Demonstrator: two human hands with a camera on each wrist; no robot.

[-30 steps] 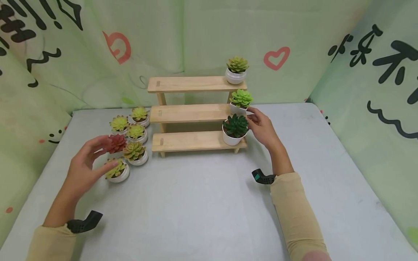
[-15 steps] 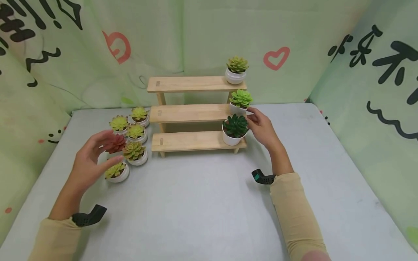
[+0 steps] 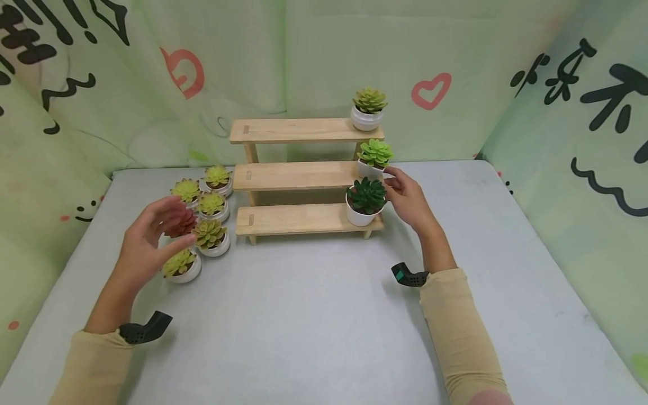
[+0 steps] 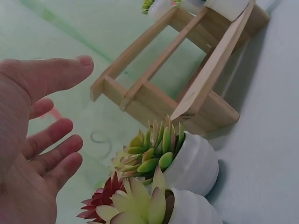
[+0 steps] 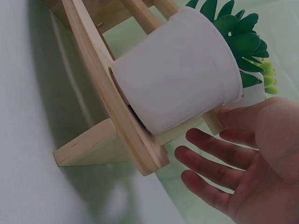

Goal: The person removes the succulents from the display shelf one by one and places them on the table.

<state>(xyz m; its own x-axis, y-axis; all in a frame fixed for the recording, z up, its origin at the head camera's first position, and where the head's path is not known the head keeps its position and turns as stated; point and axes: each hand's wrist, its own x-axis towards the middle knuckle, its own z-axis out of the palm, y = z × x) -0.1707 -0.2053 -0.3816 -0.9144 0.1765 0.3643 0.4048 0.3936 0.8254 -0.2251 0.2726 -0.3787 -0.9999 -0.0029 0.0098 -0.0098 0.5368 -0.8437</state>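
Observation:
My left hand (image 3: pixel 144 244) hovers with spread fingers over a red succulent (image 3: pixel 180 224) at the left and holds nothing; its fingers partly cover that plant. Beneath the thumb sits a yellow-green succulent (image 3: pixel 179 262) in a white pot. My right hand (image 3: pixel 411 205) is at the right end of a three-step wooden stand (image 3: pixel 298 219). Its fingers reach beside a dark green succulent (image 3: pixel 367 196) on the bottom step and a bright green succulent (image 3: pixel 375 153) on the middle step. In the right wrist view the thumb tip is close to the white pot (image 5: pixel 180 70); contact is unclear.
Several more yellow-green succulents (image 3: pixel 211 234) in white pots cluster left of the stand. One pale green succulent (image 3: pixel 370 101) stands at the right end of the top step. A green printed curtain (image 3: pixel 324 62) hangs behind the white table (image 3: pixel 314 315).
My left hand has drifted right and slightly away from me, rising off the red succulent and the nearest yellow-green one. My right hand stays in place beside the stand.

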